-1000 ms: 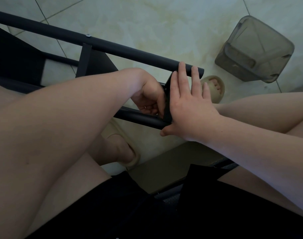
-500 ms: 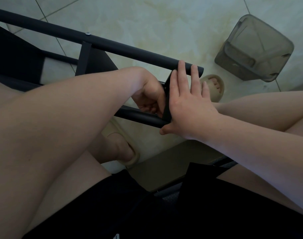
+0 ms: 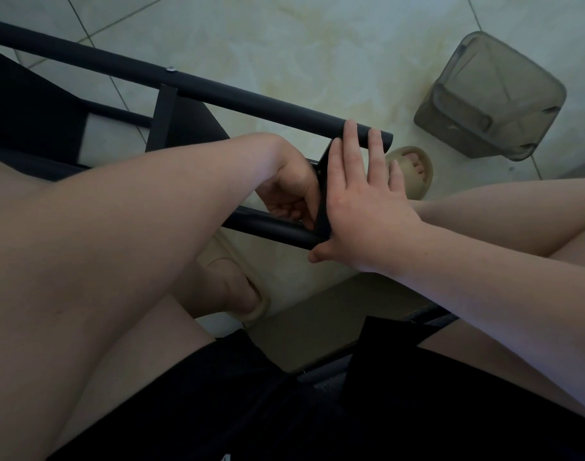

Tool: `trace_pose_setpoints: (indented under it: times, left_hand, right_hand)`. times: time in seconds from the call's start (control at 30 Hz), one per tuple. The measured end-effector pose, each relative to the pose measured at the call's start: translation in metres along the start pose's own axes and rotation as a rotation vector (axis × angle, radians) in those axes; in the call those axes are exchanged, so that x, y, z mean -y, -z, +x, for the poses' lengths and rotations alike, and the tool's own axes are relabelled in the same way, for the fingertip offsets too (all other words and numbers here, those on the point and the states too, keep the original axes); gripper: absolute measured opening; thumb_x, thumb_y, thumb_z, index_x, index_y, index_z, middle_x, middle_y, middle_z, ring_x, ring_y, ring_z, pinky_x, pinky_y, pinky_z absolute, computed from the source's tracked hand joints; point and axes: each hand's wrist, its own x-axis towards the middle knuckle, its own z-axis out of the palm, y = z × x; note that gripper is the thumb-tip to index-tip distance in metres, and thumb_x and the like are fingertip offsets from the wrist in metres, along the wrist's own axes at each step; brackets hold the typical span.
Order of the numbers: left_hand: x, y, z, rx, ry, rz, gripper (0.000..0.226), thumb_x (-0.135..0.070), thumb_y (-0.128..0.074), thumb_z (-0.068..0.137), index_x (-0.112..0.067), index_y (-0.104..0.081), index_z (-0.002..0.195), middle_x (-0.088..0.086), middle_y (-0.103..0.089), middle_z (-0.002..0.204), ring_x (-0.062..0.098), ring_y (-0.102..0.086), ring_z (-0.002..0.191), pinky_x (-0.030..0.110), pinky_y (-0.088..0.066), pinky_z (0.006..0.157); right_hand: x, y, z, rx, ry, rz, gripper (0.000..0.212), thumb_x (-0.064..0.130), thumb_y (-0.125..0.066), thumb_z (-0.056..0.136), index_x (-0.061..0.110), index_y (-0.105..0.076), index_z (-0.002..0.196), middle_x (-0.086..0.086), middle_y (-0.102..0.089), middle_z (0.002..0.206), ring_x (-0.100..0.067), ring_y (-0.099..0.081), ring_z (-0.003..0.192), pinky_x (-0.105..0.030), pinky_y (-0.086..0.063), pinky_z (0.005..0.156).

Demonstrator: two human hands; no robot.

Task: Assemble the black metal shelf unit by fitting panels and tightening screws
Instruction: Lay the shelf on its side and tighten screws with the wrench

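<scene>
Pressing my flat right hand (image 3: 361, 212) on end panel (image 3: 321, 207); left hand (image 3: 291, 191) curled behind, hold unclear; grey bin (image 3: 491, 98) unmoved.

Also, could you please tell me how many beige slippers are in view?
2: far slipper beyond the right hand, near slipper below the lower black tube. None seems hidden.

Right grip (image 3: 362, 207) presses flat on the black panel (image 3: 322, 211) between two tubes (image 3: 251, 101); left grip (image 3: 289, 191) curls behind it.
</scene>
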Motion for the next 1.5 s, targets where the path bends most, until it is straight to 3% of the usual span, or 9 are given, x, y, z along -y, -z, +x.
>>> trace_pose_setpoints:
  times: [0.23, 0.33, 0.47, 0.6, 0.83, 1.1, 1.27, 1.4, 1.5]
  left_hand:
    - [-0.0014, -0.001, -0.0047, 0.035, -0.028, -0.055, 0.029, -0.013, -0.07, 0.063, -0.012, -0.067, 0.093, -0.002, -0.066, 0.071, 0.008, -0.054, 0.063, 0.019, -0.044, 0.062]
    - [0.0008, 0.001, -0.0031, 0.027, -0.031, -0.05, 0.029, -0.01, -0.07, 0.067, -0.013, -0.067, 0.096, -0.001, -0.066, 0.075, 0.009, -0.055, 0.066, 0.019, -0.045, 0.062]
    - [0.0068, 0.0031, 0.0004, -0.046, -0.011, -0.063, 0.009, -0.012, -0.066, 0.086, -0.015, -0.073, 0.091, -0.003, -0.068, 0.079, 0.009, -0.056, 0.066, 0.022, -0.044, 0.064]
    - [0.0057, 0.0003, 0.0022, -0.007, 0.011, -0.039, 0.007, -0.012, -0.064, 0.086, -0.014, -0.071, 0.085, -0.003, -0.065, 0.075, 0.009, -0.05, 0.061, 0.02, -0.041, 0.06]
    - [0.0012, -0.002, -0.0028, 0.043, -0.042, -0.079, 0.016, -0.011, -0.069, 0.065, -0.012, -0.068, 0.081, -0.001, -0.064, 0.069, 0.008, -0.053, 0.057, 0.017, -0.046, 0.053]
    - [0.002, -0.0012, -0.0004, 0.032, -0.056, -0.082, 0.012, -0.001, -0.065, 0.079, -0.01, -0.066, 0.087, -0.001, -0.063, 0.069, 0.009, -0.051, 0.059, 0.016, -0.046, 0.053]
    - [0.004, -0.0008, -0.0011, 0.007, -0.024, -0.076, 0.019, -0.01, -0.068, 0.074, -0.013, -0.068, 0.093, -0.002, -0.064, 0.074, 0.01, -0.051, 0.063, 0.019, -0.044, 0.058]
    - [0.0077, -0.0025, -0.0015, 0.021, 0.033, -0.049, 0.012, -0.024, -0.073, 0.06, -0.02, -0.076, 0.071, -0.005, -0.065, 0.071, 0.007, -0.049, 0.056, 0.019, -0.042, 0.054]
    - [0.0079, -0.0019, 0.0027, 0.029, 0.019, -0.078, 0.007, -0.014, -0.069, 0.073, -0.017, -0.074, 0.068, -0.003, -0.063, 0.068, 0.006, -0.047, 0.054, 0.017, -0.041, 0.053]
  right_hand:
    - [-0.0004, 0.0019, -0.0006, 0.011, 0.0, 0.0, 0.152, 0.075, -0.077, 0.065, 0.0, 0.021, 0.155, -0.019, 0.036, 0.159, -0.047, 0.025, 0.149, -0.063, -0.008, 0.123]
    - [0.0005, 0.0024, -0.0004, 0.017, -0.003, 0.003, 0.152, 0.074, -0.077, 0.066, 0.001, 0.022, 0.155, -0.018, 0.036, 0.159, -0.047, 0.025, 0.149, -0.063, -0.008, 0.123]
    - [0.0008, 0.0031, -0.0012, 0.017, 0.0, 0.003, 0.152, 0.074, -0.077, 0.066, 0.0, 0.022, 0.155, -0.019, 0.036, 0.159, -0.047, 0.025, 0.149, -0.063, -0.008, 0.123]
    - [0.0006, 0.0039, -0.0011, 0.021, 0.0, 0.002, 0.151, 0.074, -0.077, 0.066, 0.0, 0.022, 0.154, -0.019, 0.036, 0.159, -0.047, 0.025, 0.149, -0.063, -0.008, 0.123]
    - [0.0007, 0.0029, -0.0009, 0.02, 0.001, 0.004, 0.151, 0.075, -0.076, 0.066, 0.001, 0.021, 0.155, -0.018, 0.036, 0.159, -0.047, 0.025, 0.149, -0.063, -0.008, 0.123]
    - [0.0001, 0.0014, -0.0001, 0.014, -0.002, 0.003, 0.152, 0.075, -0.077, 0.065, 0.001, 0.021, 0.155, -0.018, 0.036, 0.159, -0.047, 0.025, 0.149, -0.063, -0.008, 0.123]
    - [0.0004, 0.0012, 0.0004, 0.015, -0.002, -0.001, 0.152, 0.076, -0.076, 0.065, 0.0, 0.022, 0.154, -0.019, 0.037, 0.159, -0.047, 0.025, 0.149, -0.064, -0.008, 0.123]
    - [0.0001, 0.0019, -0.0002, 0.013, 0.001, -0.006, 0.152, 0.076, -0.076, 0.066, 0.0, 0.022, 0.154, -0.019, 0.036, 0.159, -0.048, 0.024, 0.149, -0.063, -0.008, 0.123]
    - [0.0008, 0.0029, -0.0003, 0.018, -0.003, -0.002, 0.152, 0.075, -0.076, 0.066, 0.0, 0.022, 0.154, -0.019, 0.036, 0.159, -0.047, 0.024, 0.149, -0.063, -0.008, 0.123]
